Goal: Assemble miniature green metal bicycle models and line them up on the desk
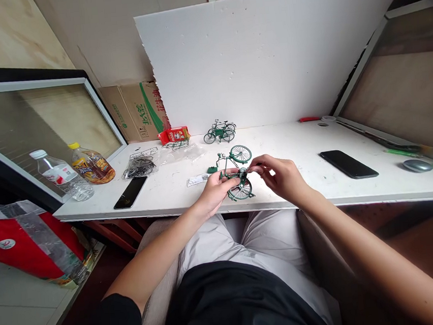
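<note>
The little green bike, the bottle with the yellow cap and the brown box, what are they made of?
The little green bike: plastic or painted metal, slightly shiny green; the look can't settle which.
The bottle: probably clear plastic, since it's glossy and brown shows through its wall.
The brown box: cardboard, it seems, being dull tan with printing on it.

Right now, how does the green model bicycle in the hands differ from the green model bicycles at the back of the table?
The held bicycle is tipped on its side; the rear bicycles stand upright. The left hand holds the held bicycle, with the right hand at it; no hand touches the rear bicycles. The held bicycle is nearer the table's front edge than the rear bicycles. All are green with spoked wheels.
</note>
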The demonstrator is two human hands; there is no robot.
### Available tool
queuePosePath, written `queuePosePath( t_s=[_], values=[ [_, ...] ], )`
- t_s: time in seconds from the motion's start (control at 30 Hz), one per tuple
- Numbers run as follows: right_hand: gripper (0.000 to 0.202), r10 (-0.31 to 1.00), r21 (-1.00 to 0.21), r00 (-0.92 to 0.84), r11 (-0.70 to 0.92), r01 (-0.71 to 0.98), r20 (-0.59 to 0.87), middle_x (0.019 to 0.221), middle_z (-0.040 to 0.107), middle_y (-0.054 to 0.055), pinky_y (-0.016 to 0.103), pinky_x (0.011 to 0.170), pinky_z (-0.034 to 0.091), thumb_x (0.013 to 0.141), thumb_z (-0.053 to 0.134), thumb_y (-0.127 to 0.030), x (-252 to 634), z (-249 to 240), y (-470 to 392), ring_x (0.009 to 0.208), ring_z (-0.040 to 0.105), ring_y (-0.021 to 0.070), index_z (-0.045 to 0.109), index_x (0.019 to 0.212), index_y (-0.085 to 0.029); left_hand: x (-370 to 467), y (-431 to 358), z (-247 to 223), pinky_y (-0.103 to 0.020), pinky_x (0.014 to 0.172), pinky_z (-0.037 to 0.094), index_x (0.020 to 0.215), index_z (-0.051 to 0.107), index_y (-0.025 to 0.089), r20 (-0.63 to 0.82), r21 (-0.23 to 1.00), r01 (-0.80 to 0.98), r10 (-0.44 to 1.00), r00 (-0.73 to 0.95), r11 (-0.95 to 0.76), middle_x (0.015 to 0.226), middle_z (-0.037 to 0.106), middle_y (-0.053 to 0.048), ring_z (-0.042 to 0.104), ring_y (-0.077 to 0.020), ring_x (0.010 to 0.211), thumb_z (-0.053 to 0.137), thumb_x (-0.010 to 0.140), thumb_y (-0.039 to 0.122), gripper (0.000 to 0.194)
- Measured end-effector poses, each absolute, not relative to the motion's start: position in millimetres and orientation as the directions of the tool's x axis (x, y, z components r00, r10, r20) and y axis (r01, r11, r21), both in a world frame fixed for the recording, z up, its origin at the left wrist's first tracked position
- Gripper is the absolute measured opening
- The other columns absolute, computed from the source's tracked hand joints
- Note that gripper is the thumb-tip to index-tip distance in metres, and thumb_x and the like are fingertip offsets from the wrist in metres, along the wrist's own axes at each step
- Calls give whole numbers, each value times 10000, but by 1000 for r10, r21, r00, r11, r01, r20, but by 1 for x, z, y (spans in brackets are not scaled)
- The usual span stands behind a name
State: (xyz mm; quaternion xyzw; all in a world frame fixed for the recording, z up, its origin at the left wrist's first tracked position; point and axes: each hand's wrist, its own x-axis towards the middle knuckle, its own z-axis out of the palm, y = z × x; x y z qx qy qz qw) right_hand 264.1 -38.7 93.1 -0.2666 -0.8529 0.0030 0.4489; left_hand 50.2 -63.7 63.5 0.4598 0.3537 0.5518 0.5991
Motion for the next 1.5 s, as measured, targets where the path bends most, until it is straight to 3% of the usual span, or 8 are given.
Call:
queuePosePath(
  t_s=[0.17,0.33,0.53,0.87,1.03,1.17,1.37,1.5],
  values=[
    [149,360,-93,-569,892,443,740,931,782,73,320,687,505,1072,601,-266,276,101,-40,761,694,184,734,1114,-212,44,-59,62,-397,1035,521,1197,747,125,149,959,-258,983,111,-116,1145,785,-120,720,-234,1057,875,772,252,462],
    [291,394,-109,-626,890,443,673,1069,789,115,375,734,553,1086,573,-301,282,104,-44,891,730,241,730,1324,-241,38,-57,67,-381,990,558,1162,758,146,324,945,-44,946,-30,-325,1195,781,-127,724,-241,1063,851,804,249,384],
    [332,431,-91,-637,864,495,639,977,761,113,357,689,504,1106,525,-342,277,95,-43,826,689,232,740,1342,-250,34,-59,73,-357,992,556,1083,761,161,464,881,134,883,-70,-453,1126,791,-105,736,-221,1024,808,822,190,267],
    [347,429,39,-676,828,560,600,801,682,74,321,580,357,1132,430,-288,263,80,-43,637,564,182,733,1268,-192,33,-55,64,-351,948,560,1072,756,154,429,879,263,900,-78,-397,1106,796,-109,740,-221,990,794,794,152,281],
    [350,479,-131,-614,842,524,628,794,690,71,315,593,354,1130,440,-360,254,74,-41,630,555,170,745,1056,-203,33,-55,61,-335,921,559,1067,754,167,423,877,295,901,-99,-380,1062,797,-82,733,-206,943,801,766,154,304],
    [450,602,-384,-505,792,474,619,652,636,30,306,584,372,1112,457,-477,245,69,-42,547,493,150,707,847,-212,34,-57,61,-354,937,557,1069,743,178,461,847,349,881,-103,-402,1066,790,-82,731,-220,958,774,781,142,292],
    [607,883,-839,-287,451,304,371,452,563,-10,305,498,428,1039,445,-708,228,64,-51,399,524,171,703,850,-191,38,-61,56,-417,1031,521,1066,750,224,607,734,459,787,-114,-500,1094,781,-90,714,-271,1061,736,810,110,280],
    [613,893,-837,-237,445,319,384,475,583,-4,316,540,464,1053,415,-698,222,59,-50,431,575,192,723,939,-180,38,-61,57,-409,1029,517,1081,746,231,638,713,466,761,-119,-524,1097,778,-90,710,-269,1062,725,843,129,260]
  ],
)
